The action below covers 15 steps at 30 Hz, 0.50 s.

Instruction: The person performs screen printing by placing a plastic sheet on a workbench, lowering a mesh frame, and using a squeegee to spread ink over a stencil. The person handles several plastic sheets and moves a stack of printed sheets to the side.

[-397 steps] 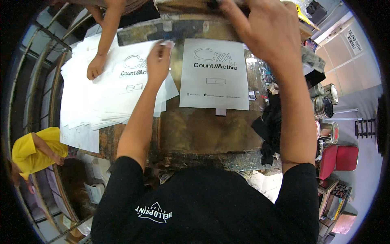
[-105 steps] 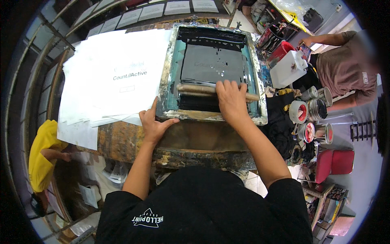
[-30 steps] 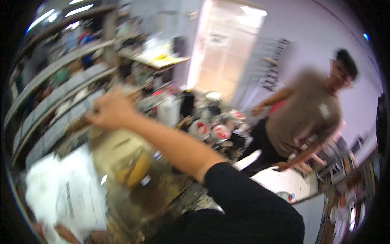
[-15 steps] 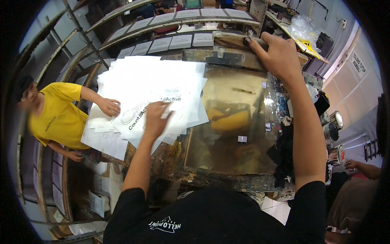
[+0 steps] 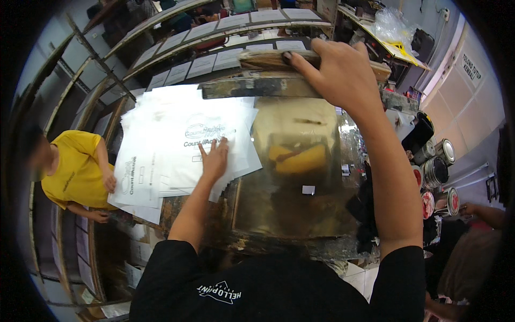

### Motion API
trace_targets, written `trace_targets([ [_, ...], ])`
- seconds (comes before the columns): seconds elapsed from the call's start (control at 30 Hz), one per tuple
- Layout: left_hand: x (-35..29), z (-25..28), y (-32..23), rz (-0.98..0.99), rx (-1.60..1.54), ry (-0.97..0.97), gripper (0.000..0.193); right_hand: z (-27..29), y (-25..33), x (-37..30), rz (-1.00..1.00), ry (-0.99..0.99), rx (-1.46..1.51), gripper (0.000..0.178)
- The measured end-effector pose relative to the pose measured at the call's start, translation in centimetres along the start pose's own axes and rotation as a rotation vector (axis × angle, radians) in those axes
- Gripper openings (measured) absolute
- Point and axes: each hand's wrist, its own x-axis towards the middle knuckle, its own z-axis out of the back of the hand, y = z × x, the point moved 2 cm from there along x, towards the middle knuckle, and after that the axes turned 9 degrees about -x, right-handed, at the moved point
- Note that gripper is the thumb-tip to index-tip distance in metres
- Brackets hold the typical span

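With the hands apart, the left hand (image 5: 214, 161) spreads its fingers over a printed sheet (image 5: 205, 131) on the paper stack (image 5: 171, 147); the right hand (image 5: 343, 70) grips a wooden bar (image 5: 263, 60) beyond the glossy board (image 5: 273, 209). Sheet changing appears underway, probably calling next for separating one sheet.

The left hand (image 5: 215, 161) covers part of the printing on the paper stack (image 5: 177, 180), whose lower sheets lie mostly hidden; the right hand (image 5: 343, 75) masks part of a wooden bar (image 5: 263, 60). The yellow-shirted co-worker (image 5: 80, 169) is blurred at the head; a brown-shirted person (image 5: 469, 263) is cut off by the right rim.
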Motion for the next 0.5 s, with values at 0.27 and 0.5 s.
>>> trace_targets([
  [0.27,5.0,2.3,-10.4,-0.150,-0.612,0.093,0.053,2.1,0.6,2.2,0.062,-0.092,-0.037,0.066],
  [0.5,5.5,-4.2,-25.7,-0.523,-0.277,0.160,0.058,2.6,-0.1,1.5,0.016,0.281,0.030,0.066],
])
